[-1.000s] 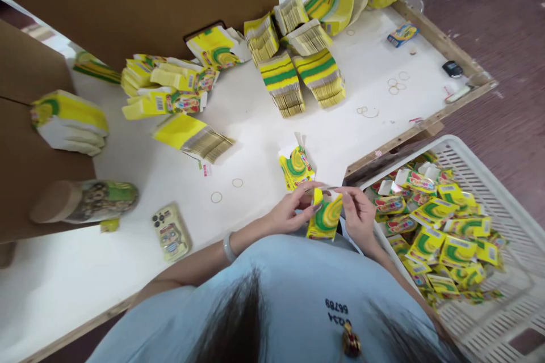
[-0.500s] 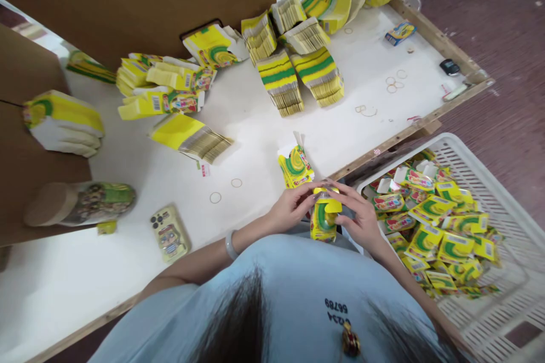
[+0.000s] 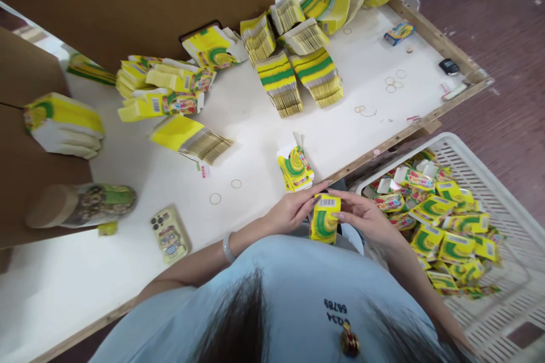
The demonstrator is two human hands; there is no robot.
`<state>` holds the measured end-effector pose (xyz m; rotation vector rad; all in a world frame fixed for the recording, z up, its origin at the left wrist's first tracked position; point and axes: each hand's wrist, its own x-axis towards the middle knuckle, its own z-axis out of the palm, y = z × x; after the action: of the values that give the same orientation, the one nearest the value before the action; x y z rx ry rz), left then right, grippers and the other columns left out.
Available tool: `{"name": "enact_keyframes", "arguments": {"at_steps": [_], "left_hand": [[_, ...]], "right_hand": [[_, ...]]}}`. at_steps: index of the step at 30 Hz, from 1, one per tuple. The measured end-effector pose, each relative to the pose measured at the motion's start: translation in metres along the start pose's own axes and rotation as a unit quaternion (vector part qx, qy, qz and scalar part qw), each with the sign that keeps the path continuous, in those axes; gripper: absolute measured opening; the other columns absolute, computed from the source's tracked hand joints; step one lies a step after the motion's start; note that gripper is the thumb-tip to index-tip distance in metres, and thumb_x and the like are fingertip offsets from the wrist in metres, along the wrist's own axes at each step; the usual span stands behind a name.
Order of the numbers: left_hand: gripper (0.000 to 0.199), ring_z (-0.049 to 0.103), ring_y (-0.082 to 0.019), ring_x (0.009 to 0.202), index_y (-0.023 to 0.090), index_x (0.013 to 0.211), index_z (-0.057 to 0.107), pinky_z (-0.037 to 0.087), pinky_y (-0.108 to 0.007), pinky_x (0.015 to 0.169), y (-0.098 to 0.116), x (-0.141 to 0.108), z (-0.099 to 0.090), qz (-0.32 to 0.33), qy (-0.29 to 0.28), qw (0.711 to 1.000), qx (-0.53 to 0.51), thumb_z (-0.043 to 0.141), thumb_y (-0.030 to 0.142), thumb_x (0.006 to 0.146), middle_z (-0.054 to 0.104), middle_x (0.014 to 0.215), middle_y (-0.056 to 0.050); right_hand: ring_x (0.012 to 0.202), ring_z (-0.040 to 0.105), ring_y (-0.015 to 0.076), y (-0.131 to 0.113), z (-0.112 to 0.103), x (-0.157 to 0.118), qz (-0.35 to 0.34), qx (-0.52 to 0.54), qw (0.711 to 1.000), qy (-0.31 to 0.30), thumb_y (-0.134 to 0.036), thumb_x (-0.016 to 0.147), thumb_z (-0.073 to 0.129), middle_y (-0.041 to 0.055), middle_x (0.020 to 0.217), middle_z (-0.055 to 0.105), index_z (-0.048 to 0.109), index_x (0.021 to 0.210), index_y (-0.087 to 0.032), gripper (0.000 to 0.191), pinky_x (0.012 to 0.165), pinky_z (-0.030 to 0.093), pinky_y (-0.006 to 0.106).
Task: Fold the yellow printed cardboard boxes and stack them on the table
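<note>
Between my two hands, close to my body at the table's front edge, is a small yellow-and-green carton [image 3: 324, 220] with a barcode on its upper end. My left hand [image 3: 292, 209] grips its left side, thumb near the barcode. On the other side, my right hand [image 3: 364, 215] closes its fingers on the carton's right edge. Just beyond my left hand lies a small pile of flat yellow cartons [image 3: 296, 167] on the white table [image 3: 255, 142].
A white plastic basket [image 3: 472, 167] of yellow cartons stands at right, below the table edge. Bundled flat cartons [image 3: 279, 82] line the back. A phone [image 3: 169, 233], a jar [image 3: 85, 204], rubber bands [image 3: 215, 198] and a small blue box [image 3: 399, 33] lie on the table.
The carton's top flap, raised before, is now folded down, and the barcode end shows. My right hand has shifted slightly down and right along the carton.
</note>
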<state>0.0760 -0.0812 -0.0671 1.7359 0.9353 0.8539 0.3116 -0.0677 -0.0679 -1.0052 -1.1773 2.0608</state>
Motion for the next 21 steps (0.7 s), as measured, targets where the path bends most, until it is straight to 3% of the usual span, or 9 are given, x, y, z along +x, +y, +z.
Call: {"name": "enact_keyframes", "arguments": {"at_steps": [3, 6, 8, 10, 12, 14, 15, 17, 21], "left_hand": [[0.054, 0.070, -0.028, 0.124, 0.027, 0.161, 0.043, 0.058, -0.041, 0.102, -0.003, 0.006, -0.009, 0.040, -0.029, 0.996, 0.071, 0.035, 0.042, 0.111, 0.069, 0.142, -0.013], [0.051, 0.066, -0.028, 0.118, 0.026, 0.155, 0.049, 0.053, -0.044, 0.103, -0.021, 0.026, -0.035, 0.024, 0.042, 0.981, 0.186, 0.042, 0.046, 0.109, 0.071, 0.129, -0.013], [0.052, 0.060, -0.030, 0.123, 0.021, 0.148, 0.053, 0.047, -0.048, 0.109, -0.042, 0.045, -0.061, -0.034, 0.149, 0.952, 0.265, 0.053, 0.048, 0.105, 0.067, 0.129, -0.015], [0.069, 0.054, -0.033, 0.126, 0.016, 0.147, 0.050, 0.042, -0.051, 0.112, -0.067, 0.064, -0.085, -0.109, 0.224, 0.918, 0.307, 0.074, 0.049, 0.092, 0.060, 0.135, -0.019], [0.071, 0.058, -0.030, 0.116, 0.013, 0.138, 0.055, 0.045, -0.046, 0.105, -0.088, 0.080, -0.103, -0.183, 0.238, 0.907, 0.294, 0.086, 0.043, 0.082, 0.064, 0.124, -0.016], [0.045, 0.060, -0.023, 0.097, 0.014, 0.118, 0.064, 0.049, -0.037, 0.092, -0.101, 0.091, -0.113, -0.231, 0.211, 0.913, 0.261, 0.084, 0.036, 0.083, 0.067, 0.104, -0.009], [0.029, 0.059, -0.021, 0.089, 0.015, 0.105, 0.067, 0.049, -0.035, 0.087, -0.104, 0.094, -0.116, -0.237, 0.195, 0.917, 0.256, 0.080, 0.033, 0.087, 0.067, 0.095, -0.006], [0.014, 0.060, -0.020, 0.086, 0.016, 0.089, 0.068, 0.050, -0.034, 0.085, -0.104, 0.095, -0.119, -0.207, 0.171, 0.920, 0.284, 0.069, 0.029, 0.095, 0.068, 0.089, -0.007], [0.028, 0.063, -0.027, 0.114, 0.018, 0.097, 0.075, 0.047, -0.046, 0.105, -0.082, 0.088, -0.122, -0.065, 0.166, 0.913, 0.368, 0.052, 0.031, 0.104, 0.075, 0.122, -0.015]], "right_hand": [[0.091, 0.078, 0.0225, 0.008, -0.004, -0.003, -0.001, -0.017, 0.997, 0.080, -0.053, 0.086, 0.079, 0.0061, 0.109, 0.083, 0.080, 0.116, -0.028, 0.039, 0.076, 0.066, 0.036], [0.089, 0.076, 0.0239, 0.007, -0.031, -0.021, -0.061, -0.130, 0.953, 0.268, -0.058, 0.089, 0.072, 0.0084, 0.107, 0.082, 0.081, 0.105, -0.025, 0.037, 0.073, 0.064, 0.037], [0.089, 0.074, 0.0275, 0.000, -0.065, -0.040, -0.098, -0.279, 0.861, 0.413, -0.060, 0.092, 0.063, 0.0123, 0.104, 0.079, 0.079, 0.105, -0.023, 0.042, 0.076, 0.061, 0.044], [0.096, 0.072, 0.0355, -0.008, -0.100, -0.061, -0.069, -0.449, 0.714, 0.533, -0.062, 0.095, 0.054, 0.0194, 0.101, 0.076, 0.079, 0.107, -0.020, 0.050, 0.084, 0.057, 0.055], [0.106, 0.069, 0.0449, -0.015, -0.123, -0.074, -0.026, -0.557, 0.582, 0.592, -0.068, 0.094, 0.049, 0.0278, 0.105, 0.072, 0.079, 0.110, -0.015, 0.062, 0.091, 0.051, 0.065], [0.116, 0.065, 0.0494, -0.019, -0.125, -0.074, -0.045, -0.601, 0.528, 0.598, -0.071, 0.093, 0.048, 0.0321, 0.117, 0.070, 0.077, 0.118, -0.011, 0.070, 0.097, 0.048, 0.069], [0.119, 0.064, 0.0483, -0.020, -0.119, -0.068, -0.079, -0.607, 0.533, 0.584, -0.069, 0.094, 0.049, 0.0312, 0.122, 0.070, 0.075, 0.122, -0.011, 0.070, 0.100, 0.048, 0.068], [0.120, 0.065, 0.0420, -0.023, -0.094, -0.047, -0.159, -0.592, 0.585, 0.531, -0.060, 0.098, 0.051, 0.0254, 0.125, 0.072, 0.071, 0.126, -0.013, 0.059, 0.104, 0.050, 0.063], [0.117, 0.068, 0.0321, -0.026, -0.030, 0.021, -0.272, -0.503, 0.718, 0.396, -0.046, 0.103, 0.054, 0.0164, 0.122, 0.075, 0.067, 0.129, -0.021, 0.039, 0.111, 0.050, 0.056]]}}
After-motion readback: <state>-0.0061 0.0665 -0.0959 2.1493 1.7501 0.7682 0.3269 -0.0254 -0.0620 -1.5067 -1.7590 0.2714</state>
